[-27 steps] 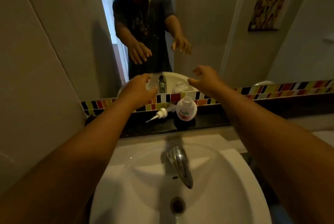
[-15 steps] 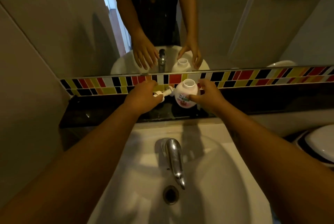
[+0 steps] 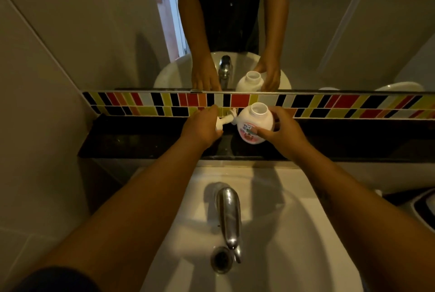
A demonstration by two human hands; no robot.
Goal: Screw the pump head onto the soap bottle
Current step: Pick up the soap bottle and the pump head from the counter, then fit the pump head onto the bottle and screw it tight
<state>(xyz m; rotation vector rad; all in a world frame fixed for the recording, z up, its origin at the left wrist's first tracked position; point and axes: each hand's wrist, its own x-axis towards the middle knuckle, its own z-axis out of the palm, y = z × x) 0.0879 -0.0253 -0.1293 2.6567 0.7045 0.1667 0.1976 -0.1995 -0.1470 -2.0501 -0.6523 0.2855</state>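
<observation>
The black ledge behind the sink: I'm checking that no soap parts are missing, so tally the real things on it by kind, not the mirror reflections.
Soap bottle, neck open, right hand around it: 1
Pump head, lying on its side under the left hand: 1
Total on the ledge: 2

Two hands at the soap bottle

The right hand holds the open soap bottle on the dark worktop. The left hand covers the pump head.
</observation>
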